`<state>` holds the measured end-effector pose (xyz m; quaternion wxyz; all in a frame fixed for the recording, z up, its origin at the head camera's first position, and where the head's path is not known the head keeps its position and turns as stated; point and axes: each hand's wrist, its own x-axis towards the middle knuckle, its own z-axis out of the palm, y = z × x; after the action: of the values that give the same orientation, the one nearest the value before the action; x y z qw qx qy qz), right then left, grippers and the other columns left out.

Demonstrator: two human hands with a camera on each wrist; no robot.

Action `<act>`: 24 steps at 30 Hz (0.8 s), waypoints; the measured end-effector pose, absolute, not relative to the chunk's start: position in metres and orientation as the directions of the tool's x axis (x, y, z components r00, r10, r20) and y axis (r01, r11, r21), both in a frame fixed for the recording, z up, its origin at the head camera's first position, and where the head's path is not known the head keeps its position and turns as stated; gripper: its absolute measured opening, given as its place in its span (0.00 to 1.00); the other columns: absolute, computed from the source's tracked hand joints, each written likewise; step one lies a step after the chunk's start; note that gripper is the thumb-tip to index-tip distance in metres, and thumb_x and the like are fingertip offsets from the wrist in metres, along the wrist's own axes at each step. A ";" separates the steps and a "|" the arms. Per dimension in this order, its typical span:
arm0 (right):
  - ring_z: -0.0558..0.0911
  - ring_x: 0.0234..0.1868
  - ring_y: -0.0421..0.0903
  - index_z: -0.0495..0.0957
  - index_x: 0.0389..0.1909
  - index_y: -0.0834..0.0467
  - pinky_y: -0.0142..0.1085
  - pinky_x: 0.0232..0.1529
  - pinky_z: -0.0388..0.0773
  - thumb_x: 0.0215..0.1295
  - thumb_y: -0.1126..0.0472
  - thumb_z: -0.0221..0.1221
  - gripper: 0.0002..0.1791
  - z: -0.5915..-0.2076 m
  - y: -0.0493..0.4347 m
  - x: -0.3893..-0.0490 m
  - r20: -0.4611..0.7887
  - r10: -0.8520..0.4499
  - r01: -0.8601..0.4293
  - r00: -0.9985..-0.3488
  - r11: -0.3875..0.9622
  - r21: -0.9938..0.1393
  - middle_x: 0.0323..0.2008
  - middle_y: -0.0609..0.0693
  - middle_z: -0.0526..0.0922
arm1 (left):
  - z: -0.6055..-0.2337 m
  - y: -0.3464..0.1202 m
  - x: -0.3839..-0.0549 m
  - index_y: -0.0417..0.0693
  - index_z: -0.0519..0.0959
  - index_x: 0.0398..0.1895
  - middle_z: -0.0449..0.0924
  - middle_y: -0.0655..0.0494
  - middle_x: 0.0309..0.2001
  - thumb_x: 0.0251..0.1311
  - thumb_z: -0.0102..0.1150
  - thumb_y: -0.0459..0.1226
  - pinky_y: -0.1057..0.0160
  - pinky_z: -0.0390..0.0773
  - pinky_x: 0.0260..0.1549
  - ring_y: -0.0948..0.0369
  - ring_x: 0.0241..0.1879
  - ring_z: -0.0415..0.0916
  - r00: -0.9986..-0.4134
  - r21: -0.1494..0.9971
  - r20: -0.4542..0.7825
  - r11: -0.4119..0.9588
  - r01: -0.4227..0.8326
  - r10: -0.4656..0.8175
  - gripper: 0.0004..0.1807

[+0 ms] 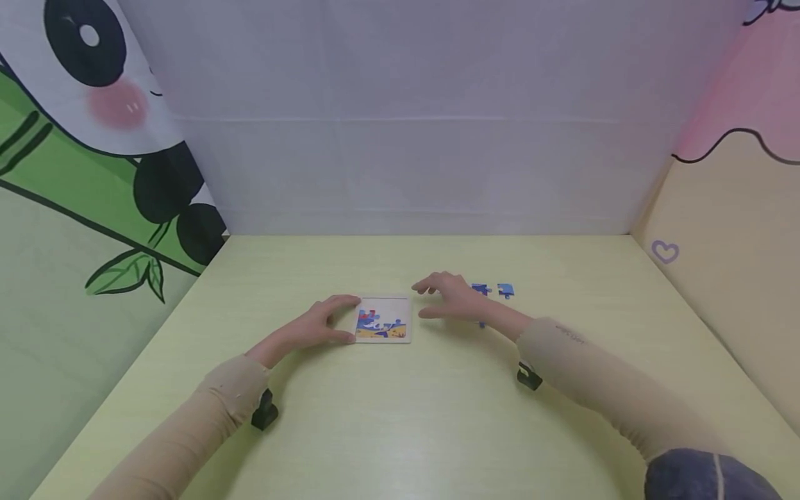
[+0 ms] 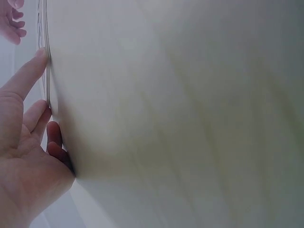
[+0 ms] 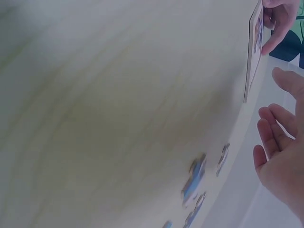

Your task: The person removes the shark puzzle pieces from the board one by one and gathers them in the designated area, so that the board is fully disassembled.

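A square jigsaw puzzle board [image 1: 400, 300] with a white frame lies on the table, its lower part and left side filled with blue, red and yellow pieces. My left hand [image 1: 317, 323] holds the board at its left edge, thumb at the near corner and index finger at the far one. In the left wrist view, the thumb and fingertips meet the board's thin edge. Just right of the board, my right hand [image 1: 451, 297] is over the table, fingers spread and nothing between them. Loose puzzle pieces [image 1: 505, 290] lie beyond its wrist, some partly hidden by the arm.
The pale wooden table [image 1: 400, 430] runs back to a white cloth wall [image 1: 400, 167]. Printed side panels stand left and right. In the right wrist view, several loose pieces [image 3: 194, 180] lie on the tabletop below the right hand.
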<state>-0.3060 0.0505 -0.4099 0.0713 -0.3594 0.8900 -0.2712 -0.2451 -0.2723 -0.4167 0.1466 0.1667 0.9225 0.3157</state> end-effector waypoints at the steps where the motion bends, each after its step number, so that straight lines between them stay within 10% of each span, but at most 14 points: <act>1: 0.77 0.58 0.49 0.74 0.64 0.55 0.53 0.63 0.65 0.61 0.51 0.67 0.31 -0.411 0.046 -0.306 0.066 -0.678 -0.602 -0.732 0.598 -0.529 0.56 0.51 0.82 | -0.417 -0.272 -0.245 0.50 0.59 0.75 0.52 0.42 0.77 0.58 0.69 0.45 0.31 0.46 0.71 0.38 0.77 0.44 -0.901 0.632 -0.166 0.744 0.215 0.401 0.43; 24: 0.77 0.55 0.44 0.79 0.60 0.54 0.45 0.59 0.69 0.63 0.46 0.65 0.27 -0.424 -0.032 -0.294 0.032 -0.670 -0.588 -0.742 0.627 -0.510 0.54 0.48 0.83 | -0.417 -0.275 -0.246 0.50 0.58 0.76 0.52 0.42 0.77 0.59 0.68 0.45 0.31 0.46 0.71 0.38 0.77 0.44 -0.892 0.656 -0.158 0.720 0.227 0.424 0.44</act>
<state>-0.2940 -0.0323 -0.4245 0.0805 -0.3501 0.8984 -0.2527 -0.2462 -0.2747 -0.4171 0.1500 0.1778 0.9152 0.3292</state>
